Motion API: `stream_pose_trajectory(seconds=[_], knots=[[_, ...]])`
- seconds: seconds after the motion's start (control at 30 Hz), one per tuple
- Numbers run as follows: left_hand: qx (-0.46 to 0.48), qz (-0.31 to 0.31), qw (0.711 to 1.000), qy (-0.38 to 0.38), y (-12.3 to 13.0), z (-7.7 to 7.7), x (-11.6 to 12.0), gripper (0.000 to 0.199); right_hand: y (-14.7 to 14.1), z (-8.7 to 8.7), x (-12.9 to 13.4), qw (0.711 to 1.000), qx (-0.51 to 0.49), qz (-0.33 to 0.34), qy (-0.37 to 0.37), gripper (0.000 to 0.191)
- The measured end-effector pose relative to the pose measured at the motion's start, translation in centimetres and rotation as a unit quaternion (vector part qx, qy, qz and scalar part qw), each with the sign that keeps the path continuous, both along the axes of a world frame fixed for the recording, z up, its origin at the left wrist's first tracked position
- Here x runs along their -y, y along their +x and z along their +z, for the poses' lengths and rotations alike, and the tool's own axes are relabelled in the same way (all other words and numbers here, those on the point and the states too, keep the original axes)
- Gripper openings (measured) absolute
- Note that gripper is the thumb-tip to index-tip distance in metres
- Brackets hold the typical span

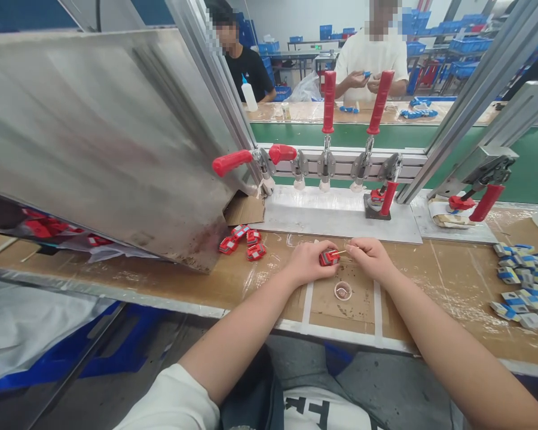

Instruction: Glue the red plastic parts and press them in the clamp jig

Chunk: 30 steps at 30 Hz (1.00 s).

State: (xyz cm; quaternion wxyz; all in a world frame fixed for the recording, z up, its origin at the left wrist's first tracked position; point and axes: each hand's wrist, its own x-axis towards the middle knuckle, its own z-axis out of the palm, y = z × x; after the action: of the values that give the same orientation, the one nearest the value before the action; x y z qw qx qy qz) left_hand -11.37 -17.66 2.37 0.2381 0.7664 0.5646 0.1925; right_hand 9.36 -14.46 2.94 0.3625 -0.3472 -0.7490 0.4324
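My left hand (312, 261) is closed around a small red and grey plastic part (328, 257) above the bench. Pinched in the fingers of my right hand (371, 257) is a thin pale stick (339, 252), its tip against the red part. Just below both hands stands a small round cup (342, 291) with some brownish stuff in it. Several more red parts (255, 251) lie in a loose group to the left of my left hand.
Red-handled toggle clamps (329, 101) line a metal rail behind my hands. A big metal panel (94, 131) slopes at the left. Several blue and grey parts (520, 278) are heaped at the right. Two people, one in a white shirt (371, 60), are across the green belt (291, 131).
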Motion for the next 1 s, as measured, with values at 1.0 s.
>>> stream_pose_trajectory(seconds=[1.0], knots=[[0.01,-0.003,1.0,0.0,0.0,0.4,0.0,0.04,1.1,1.6,0.8,0.982,0.043,0.179,0.042,0.039]])
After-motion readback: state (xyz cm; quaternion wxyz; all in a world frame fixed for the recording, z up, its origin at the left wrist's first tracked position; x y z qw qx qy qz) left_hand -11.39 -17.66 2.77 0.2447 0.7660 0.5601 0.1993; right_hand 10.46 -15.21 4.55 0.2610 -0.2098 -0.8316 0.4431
